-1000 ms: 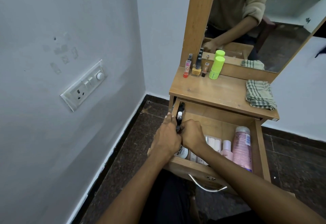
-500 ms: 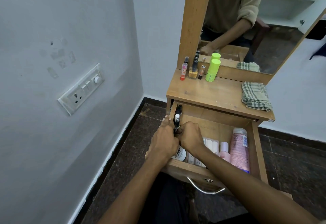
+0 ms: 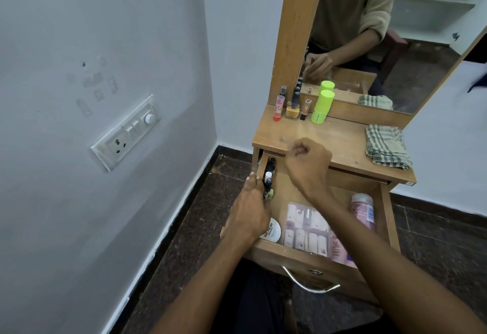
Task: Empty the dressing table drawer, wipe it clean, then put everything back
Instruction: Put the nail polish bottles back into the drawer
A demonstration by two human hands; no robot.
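The wooden drawer (image 3: 303, 257) of the dressing table stands pulled out. Several small dark bottles (image 3: 268, 178) stand against its left wall. My left hand (image 3: 250, 217) grips that wall beside them. My right hand (image 3: 308, 165) hovers above the drawer at the tabletop's front edge, fingers pinched round something small that they hide. Inside lie a round white nail-polish jar (image 3: 272, 231), a clear pack of mini bottles (image 3: 305, 231) and a pink bottle (image 3: 363, 210). A checked cloth (image 3: 384, 146) lies folded on the tabletop (image 3: 316, 136).
A lime-green tube (image 3: 322, 107) and several small cosmetic bottles (image 3: 292, 104) stand at the back of the tabletop under the mirror (image 3: 395, 44). A wall with a switchboard (image 3: 126, 131) closes in on the left. The metal drawer handle (image 3: 308, 283) faces my legs.
My right hand has lifted from the small bottles at the drawer's left wall up toward the tabletop edge. My left hand stays at the wall. The pack of mini bottles is now uncovered.
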